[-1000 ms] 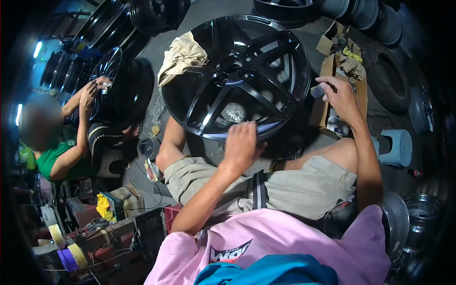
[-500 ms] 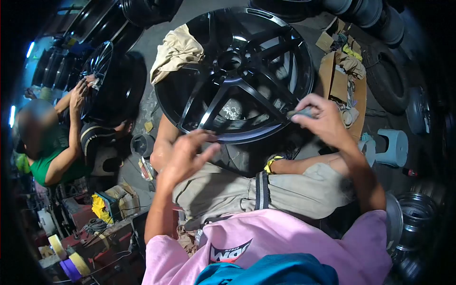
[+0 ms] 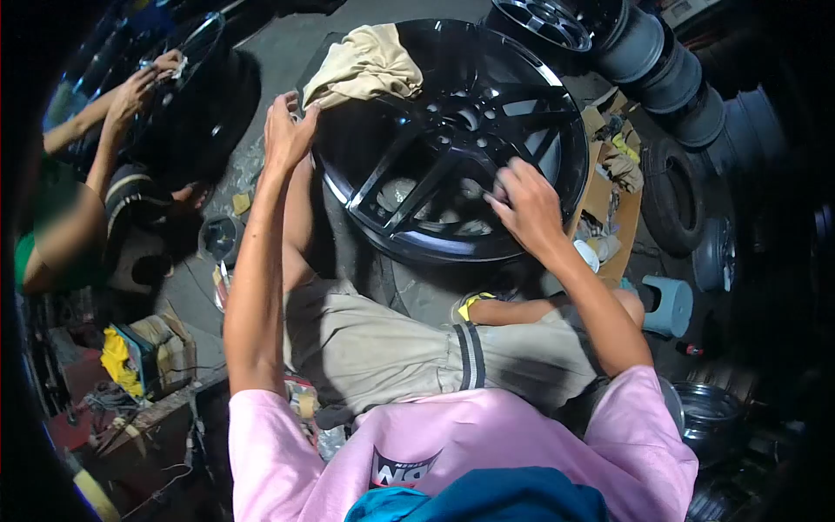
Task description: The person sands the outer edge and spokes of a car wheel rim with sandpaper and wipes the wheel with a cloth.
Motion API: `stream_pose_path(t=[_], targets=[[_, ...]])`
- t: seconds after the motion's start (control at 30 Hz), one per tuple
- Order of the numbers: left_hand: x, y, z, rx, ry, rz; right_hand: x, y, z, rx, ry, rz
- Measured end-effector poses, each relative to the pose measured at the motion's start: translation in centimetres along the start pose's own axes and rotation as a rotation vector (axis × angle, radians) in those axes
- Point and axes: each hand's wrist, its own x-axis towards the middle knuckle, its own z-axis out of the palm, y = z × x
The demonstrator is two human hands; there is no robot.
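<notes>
1. Wheel rim [image 3: 461, 150], black and glossy with paired spokes, lies face up on the far side of the person's lap, in the middle of the scene.
2. A beige cloth [image 3: 370, 65] sits crumpled over the rim's far left part, covering some of its edge.
3. The left hand [image 3: 290, 130] is at the left edge of the rim, just beside the near corner of the cloth. Its fingers are bent, with the thumb a little apart (whether they touch cloth or metal, I cannot tell).
4. The right hand [image 3: 527, 207] is over the right spokes, its fingers drawn close together and pointing left. It is blurred, so I cannot tell whether anything is pinched in it.
5. To the right of the rim stands an open cardboard box [image 3: 630, 228] with rags and other items in it. A dark tyre [image 3: 674, 196] is right of that, and a pale blue stool [image 3: 668, 306] is nearer.
6. Silver-grey rims [image 3: 639, 50] line up at the far right.
7. On the left, a co-worker's two hands [image 3: 130, 94] hold something white against another dark wheel [image 3: 204, 96].
8. A yellow-marked shoe [image 3: 475, 306] shows just nearer than the rim.
</notes>
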Motion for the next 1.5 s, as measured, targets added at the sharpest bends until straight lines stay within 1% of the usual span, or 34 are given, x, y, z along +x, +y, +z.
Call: stream_pose_path(t=[0.03, 0.07, 0.1, 0.17, 0.2, 0.23, 0.27, 0.3, 0.37, 0.4, 0.43, 0.5, 0.53, 0.57, 0.6, 0.63, 0.7, 0.77, 0.87, 0.9, 0.93, 0.97, 1.03, 1.07, 1.1, 1.13, 1.17, 1.23, 1.27, 1.33, 1.37, 1.43, 1.47, 1.5], targets=[[-0.2, -0.8, 0.4, 0.023, -0.028, -0.018, -1.5, 0.2, -1.1, -0.012, -0.05, 0.064], [-0.3, -0.8, 0.6, -0.094, -0.011, -0.053, -2.9, 0.7, -2.2, -0.033, -0.124, 0.1], [-0.1, -1.1, 0.9, -0.135, -0.053, -0.113, -4.1, 1.0, -2.8, 0.039, -0.174, 0.219], [1.0, -0.8, 2.0, -0.223, -0.179, -0.249, -3.4, 1.0, -3.9, 0.025, -0.188, 0.224], [1.6, -1.5, 3.7, -0.213, -0.181, -0.234, -2.7, 1.1, -3.4, 0.02, -0.193, 0.226], [2.0, -2.2, 5.8, -0.205, -0.181, -0.214, -1.3, 1.2, -2.5, 0.033, -0.144, 0.22], [1.8, -2.2, 7.6, -0.125, -0.083, -0.274, 0.1, 1.1, -1.6, 0.045, -0.096, 0.214], [1.9, -2.3, 7.6, -0.129, -0.084, -0.273, 1.7, 0.8, -1.0, 0.101, -0.052, 0.251], [2.0, -3.2, 6.8, -0.173, -0.151, -0.245, 3.3, 0.3, 0.0, 0.187, -0.018, 0.333], [1.9, -3.2, 6.3, -0.172, -0.243, -0.384, 3.0, 0.5, 0.1, 0.194, -0.022, 0.337], [1.6, -2.2, 5.5, -0.176, -0.235, -0.385, 2.1, 1.0, -0.4, 0.192, -0.02, 0.329], [0.8, -0.5, 4.4, -0.127, -0.28, -0.369, -0.9, 2.0, -2.2, 0.156, -0.184, 0.336], [0.4, 0.2, 4.0, -0.121, -0.299, -0.353, -2.1, 2.2, -3.0, 0.155, -0.197, 0.326], [0.2, -0.4, 4.4, -0.12, -0.296, -0.365, -3.2, 2.4, -3.8, 0.151, -0.271, 0.419], [0.3, -0.7, 5.0, -0.145, -0.226, -0.351, -3.4, 2.3, -4.2, 0.148, -0.341, 0.513], [0.3, -1.0, 5.5, -0.164, -0.162, -0.331, -2.8, 2.2, -3.7, 0.155, -0.344, 0.515], [0.2, -0.9, 5.3, -0.182, -0.196, -0.348, 0.2, 2.0, -1.6, 0.138, -0.206, 0.264], [0.2, -0.4, 4.6, -0.241, -0.237, -0.409, 3.7, 1.9, 1.7, 0.19, -0.09, 0.182], [0.5, -1.3, 4.9, -0.223, -0.211, -0.423, 4.2, 1.5, 1.0, 0.222, -0.133, 0.244], [0.0, -1.3, 5.0, -0.216, -0.209, -0.443, 2.7, 1.8, 0.1, 0.215, -0.136, 0.259], [-0.4, -0.4, 4.6, -0.239, -0.21, -0.453, 1.0, 1.5, -0.8, 0.225, -0.143, 0.32], [-0.9, 0.6, 4.2, -0.263, -0.211, -0.464, -0.6, 2.0, -1.1, 0.158, -0.164, 0.306], [-1.0, 0.9, 3.8, -0.361, -0.19, -0.376, -1.2, 1.5, -2.1, 0.142, -0.196, 0.348], [-1.5, 1.3, 3.8, -0.429, -0.178, -0.405, -0.4, 1.3, -1.8, 0.143, -0.194, 0.281], [-1.4, 1.3, 3.7, -0.42, -0.191, -0.397, 1.0, 1.4, -1.3, 0.14, -0.185, 0.219], [-1.1, 1.4, 3.6, -0.378, -0.244, -0.442, 2.7, 0.9, -0.9, 0.143, -0.2, 0.236], [-0.7, 1.4, 3.4, -0.338, -0.289, -0.487, 4.2, 0.9, 0.1, 0.123, -0.154, 0.18], [-0.7, 1.5, 3.3, -0.371, -0.261, -0.469, 6.2, 1.5, 1.0, 0.165, -0.1, 0.065], [-0.7, 1.4, 3.4, -0.367, -0.281, -0.492, 5.9, 1.6, 0.7, 0.166, -0.101, 0.056], [-0.7, 0.8, 3.5, -0.375, -0.288, -0.529, 4.5, 2.5, -0.9, 0.244, -0.215, 0.324], [-0.8, 0.3, 3.7, -0.416, -0.247, -0.493, 3.4, 3.7, -0.8, 0.372, -0.205, 0.401], [-0.8, -1.4, 5.4, -0.485, -0.194, -0.412, 3.5, 2.9, -2.7, 0.54, -0.308, 0.617], [-0.4, -2.2, 6.1, -0.493, -0.182, -0.421, 3.6, 3.6, -2.0, 0.655, -0.276, 0.528], [-0.4, -1.3, 5.6, -0.484, -0.192, -0.414, 4.4, 3.3, -1.8, 0.823, -0.318, 0.511]])
